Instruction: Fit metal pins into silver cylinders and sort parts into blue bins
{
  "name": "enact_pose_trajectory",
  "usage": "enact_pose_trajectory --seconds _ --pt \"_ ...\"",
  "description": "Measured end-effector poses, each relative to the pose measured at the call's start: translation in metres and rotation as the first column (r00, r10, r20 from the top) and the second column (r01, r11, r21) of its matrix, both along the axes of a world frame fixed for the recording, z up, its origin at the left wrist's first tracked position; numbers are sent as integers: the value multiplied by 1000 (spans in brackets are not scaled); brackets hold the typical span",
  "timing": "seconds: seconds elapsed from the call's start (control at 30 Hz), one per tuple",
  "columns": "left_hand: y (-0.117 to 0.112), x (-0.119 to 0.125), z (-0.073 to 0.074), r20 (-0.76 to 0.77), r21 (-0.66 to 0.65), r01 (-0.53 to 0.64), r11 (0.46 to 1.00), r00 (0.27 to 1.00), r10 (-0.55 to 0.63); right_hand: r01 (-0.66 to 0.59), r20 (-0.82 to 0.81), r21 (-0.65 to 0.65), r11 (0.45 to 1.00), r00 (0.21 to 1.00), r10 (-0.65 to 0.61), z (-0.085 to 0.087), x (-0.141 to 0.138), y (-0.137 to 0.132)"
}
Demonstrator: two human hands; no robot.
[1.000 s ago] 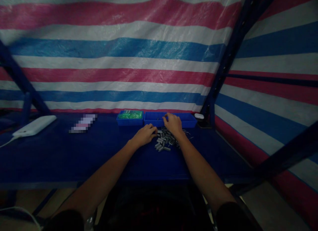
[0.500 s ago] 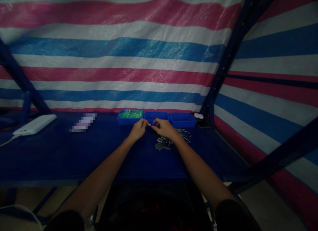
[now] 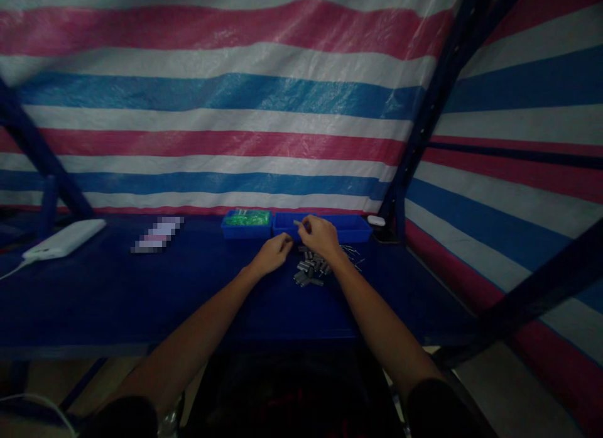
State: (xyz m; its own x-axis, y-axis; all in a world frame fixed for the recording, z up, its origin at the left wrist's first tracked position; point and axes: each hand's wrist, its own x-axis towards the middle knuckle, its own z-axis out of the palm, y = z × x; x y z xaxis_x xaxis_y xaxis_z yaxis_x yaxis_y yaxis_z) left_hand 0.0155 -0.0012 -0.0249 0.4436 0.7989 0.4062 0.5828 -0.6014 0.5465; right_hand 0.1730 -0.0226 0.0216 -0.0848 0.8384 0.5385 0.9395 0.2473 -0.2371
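My right hand (image 3: pixel 320 235) is raised at the front of the middle blue bin (image 3: pixel 288 224), thumb and fingers pinched on a small grey cylinder (image 3: pixel 297 223). Lower and to the left, my left hand (image 3: pixel 273 253) is closed with its fingertips together; whatever they hold, if anything, is too small to make out. Below my right hand lies a heap of short grey cylinders (image 3: pixel 308 276) on the blue table (image 3: pixel 292 312). Thin shiny metal rods (image 3: pixel 351 251) lie just right of the heap, partly hidden by my right wrist.
A blue bin (image 3: pixel 247 232) with green packets stands on the left of the row, another blue bin (image 3: pixel 351 229) on the right. A white case (image 3: pixel 375 220) and a dark flat object (image 3: pixel 386 235) lie beyond. A white power bank (image 3: pixel 66 238) with a cable lies far left.
My hands have come apart. The right has moved slightly up and right with the small cylinder; the left has dropped a little lower and to the right, nearer the heap.
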Motion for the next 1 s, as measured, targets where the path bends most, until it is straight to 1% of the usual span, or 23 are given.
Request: enact_pose_trajectory --seconds 0.03,0.07,0.1,0.17,0.23,0.3,0.4,0.47,0.5,0.57,0.63,0.7,0.73,0.8,0.9,1.0 --pt "0 2 -1 -94 56 56 997 994 -50 64 -14 9 998 998 -64 1 6 2" --pt "0 3 -1 -175 100 94 991 982 -76 122 -24 14 992 992 -122 2 12 3" --pt "-1 6 -1 -240 129 115 985 967 -82 170 -29 13 985 985 -170 2 17 5" --pt "-1 10 -1 -329 143 107 984 943 -55 232 -20 -13 973 972 -232 0 24 8" --pt "0 14 0 -369 120 63 991 929 -14 264 5 -62 963 965 -264 -3 27 10" --pt "2 17 0 -377 94 19 995 926 18 282 33 -108 953 959 -280 -5 26 12" --pt "4 18 -1 -353 102 -21 995 934 56 273 35 -122 954 962 -271 -6 23 12" --pt "5 16 -2 -300 106 -65 992 949 94 210 4 -103 972 977 -211 -5 22 11" --pt "6 14 -2 -261 98 -93 991 958 116 155 -13 -93 983 987 -157 -5 21 10" --pt "6 10 -1 -171 61 -147 987 973 156 0 -37 -97 995 999 -4 -4 18 8" --pt "5 5 2 -74 10 -168 986 983 168 -175 -44 -121 977 984 170 -4 12 6" --pt "4 1 5 18 -36 -150 988 988 151 -297 -39 -134 945 955 294 -5 5 4" --pt "4 -1 6 60 -56 -136 989 988 139 -332 -32 -130 934 943 330 -6 1 3" --pt "5 -2 7 123 -86 -110 990 985 120 -362 -19 -107 926 932 363 -7 -5 1" --pt "7 -1 8 194 -116 -95 989 974 117 -374 -17 -78 924 927 374 -7 -8 -2" --pt "10 -1 6 245 -173 -68 983 963 110 -375 14 -79 924 926 377 -5 -7 -4"
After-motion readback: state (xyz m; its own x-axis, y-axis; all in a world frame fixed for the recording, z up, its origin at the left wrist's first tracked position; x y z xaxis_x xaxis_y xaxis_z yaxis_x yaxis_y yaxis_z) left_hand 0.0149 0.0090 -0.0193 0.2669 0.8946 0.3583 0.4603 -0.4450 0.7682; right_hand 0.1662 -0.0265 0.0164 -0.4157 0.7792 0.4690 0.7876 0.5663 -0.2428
